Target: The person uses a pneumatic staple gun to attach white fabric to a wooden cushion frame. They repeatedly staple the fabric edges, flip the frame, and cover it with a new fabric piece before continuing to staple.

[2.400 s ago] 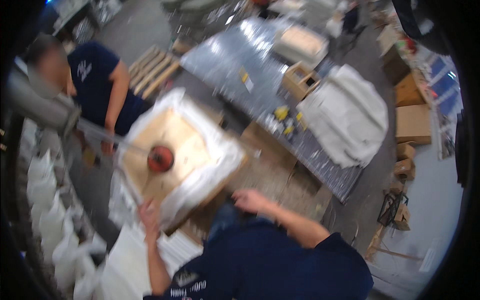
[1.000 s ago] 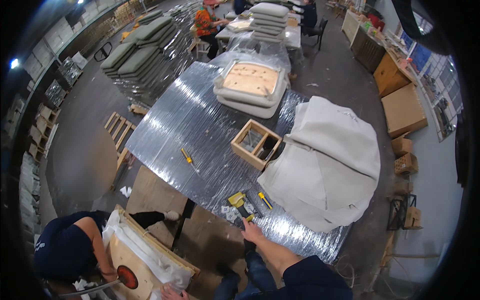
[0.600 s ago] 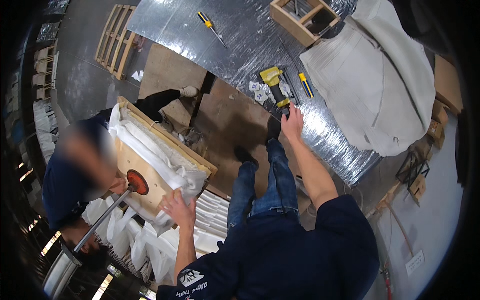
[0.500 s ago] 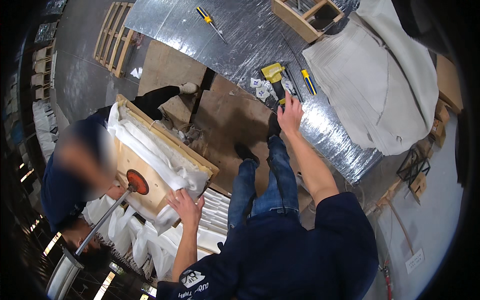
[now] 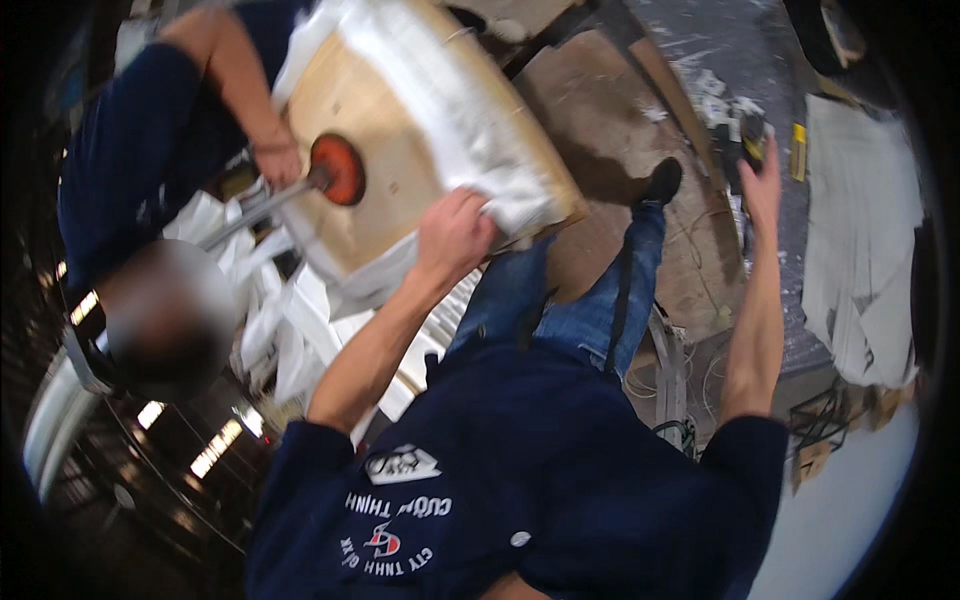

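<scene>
My left hand (image 5: 455,235) has its fingers curled on the white fabric (image 5: 500,190) at the near corner of a padded wooden panel (image 5: 400,120). The fabric is folded over the panel's edge. An orange-red disc (image 5: 338,170) on a metal rod presses against the panel's wooden face. At the table on the right, my right hand (image 5: 762,190) closes around the dark handle of a staple gun (image 5: 752,135), blurred here, its head hard to make out. A co-worker's hand (image 5: 278,160) is beside the disc, near the rod.
A stack of pale grey cloth (image 5: 860,240) lies at the table's right side, with a yellow-handled tool (image 5: 799,152) beside it. White fabric pieces (image 5: 270,320) hang below the panel. Cables (image 5: 700,365) trail by the table's near end.
My view has swung left, so the panel sits nearer the middle. My right hand has gone from reaching at the staple gun to closing around its handle. My left hand stays at the panel's corner.
</scene>
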`<state>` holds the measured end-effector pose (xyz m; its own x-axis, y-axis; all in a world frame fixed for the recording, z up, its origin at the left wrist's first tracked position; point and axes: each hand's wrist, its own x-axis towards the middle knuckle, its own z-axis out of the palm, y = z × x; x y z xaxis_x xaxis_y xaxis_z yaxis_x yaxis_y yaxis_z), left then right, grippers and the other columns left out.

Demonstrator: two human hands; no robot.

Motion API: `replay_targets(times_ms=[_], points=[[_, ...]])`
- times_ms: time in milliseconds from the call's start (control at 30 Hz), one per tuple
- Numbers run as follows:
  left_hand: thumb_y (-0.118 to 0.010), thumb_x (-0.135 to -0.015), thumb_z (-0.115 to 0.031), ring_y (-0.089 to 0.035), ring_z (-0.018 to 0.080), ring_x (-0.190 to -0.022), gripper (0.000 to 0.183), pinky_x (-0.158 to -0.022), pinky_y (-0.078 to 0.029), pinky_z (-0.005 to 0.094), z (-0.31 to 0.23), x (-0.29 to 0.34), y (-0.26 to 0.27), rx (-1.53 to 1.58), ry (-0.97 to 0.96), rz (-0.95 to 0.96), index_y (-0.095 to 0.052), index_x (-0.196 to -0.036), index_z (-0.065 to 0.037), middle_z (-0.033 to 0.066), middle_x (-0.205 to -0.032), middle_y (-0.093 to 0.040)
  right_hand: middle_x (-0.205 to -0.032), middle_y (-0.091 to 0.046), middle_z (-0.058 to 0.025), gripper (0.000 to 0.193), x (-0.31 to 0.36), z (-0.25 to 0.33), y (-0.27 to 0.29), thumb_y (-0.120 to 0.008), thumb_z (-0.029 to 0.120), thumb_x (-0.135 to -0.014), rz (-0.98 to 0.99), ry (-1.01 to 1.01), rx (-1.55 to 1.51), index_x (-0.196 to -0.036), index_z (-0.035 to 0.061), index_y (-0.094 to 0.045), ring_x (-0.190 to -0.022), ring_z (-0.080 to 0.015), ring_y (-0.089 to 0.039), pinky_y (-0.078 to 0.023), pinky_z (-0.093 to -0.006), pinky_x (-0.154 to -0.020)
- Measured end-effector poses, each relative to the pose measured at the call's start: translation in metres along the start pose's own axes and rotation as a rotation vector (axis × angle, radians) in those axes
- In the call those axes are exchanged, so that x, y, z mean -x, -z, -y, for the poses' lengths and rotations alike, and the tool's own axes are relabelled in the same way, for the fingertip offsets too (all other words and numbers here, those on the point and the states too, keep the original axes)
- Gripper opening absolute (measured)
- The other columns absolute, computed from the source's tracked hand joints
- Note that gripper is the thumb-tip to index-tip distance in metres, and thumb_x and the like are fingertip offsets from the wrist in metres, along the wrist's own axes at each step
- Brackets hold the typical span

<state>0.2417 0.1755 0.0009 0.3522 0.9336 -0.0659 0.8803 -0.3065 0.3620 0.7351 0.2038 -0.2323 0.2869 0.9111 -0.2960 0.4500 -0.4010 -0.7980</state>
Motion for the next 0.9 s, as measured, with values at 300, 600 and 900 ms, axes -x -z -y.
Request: replay_targets(times_ms=[300,600,900], points=[[-0.081,-0.073,-0.028,-0.063,0.0279,-0.092,0.032,-0.075,-0.044,0.0417,0.014,0.014,0.010,-0.041,-0.144,0.136,-0.065,-0.095,-0.011,0.0091,-0.089,-0.065,-0.082,-0.071,-0.0079,0.026,0.338,0.138,-0.074,-0.076,0.016,-0.093,-0.050,-0.496,-0.257,-0.107,-0.0006,-0.062,-0.075,-0.0171,-0.068,-0.053,-0.0327,-0.073],[-0.069,-0.087,-0.020,-0.069,0.0359,-0.079,0.016,-0.066,-0.055,0.0476,0.046,-0.023,0.003,0.286,-0.208,0.096,-0.066,-0.086,-0.004,0.0153,-0.087,-0.069,-0.120,-0.064,-0.0152,0.068,0.356,0.289,-0.157,-0.077,0.005,-0.079,0.110,-0.285,-0.304,-0.142,-0.0005,-0.053,-0.110,-0.0268,-0.064,-0.051,-0.0359,-0.097],[-0.067,-0.096,-0.027,-0.063,0.0403,-0.069,0.030,-0.057,-0.049,0.0473,0.072,-0.047,0.017,0.254,-0.204,0.111,-0.059,-0.077,-0.005,0.0168,-0.073,-0.062,-0.101,-0.069,-0.0105,0.062,0.315,0.336,-0.185,-0.073,0.001,-0.082,0.118,-0.391,-0.583,-0.140,-0.0031,-0.052,-0.081,-0.0173,-0.068,-0.055,-0.0304,-0.077]])
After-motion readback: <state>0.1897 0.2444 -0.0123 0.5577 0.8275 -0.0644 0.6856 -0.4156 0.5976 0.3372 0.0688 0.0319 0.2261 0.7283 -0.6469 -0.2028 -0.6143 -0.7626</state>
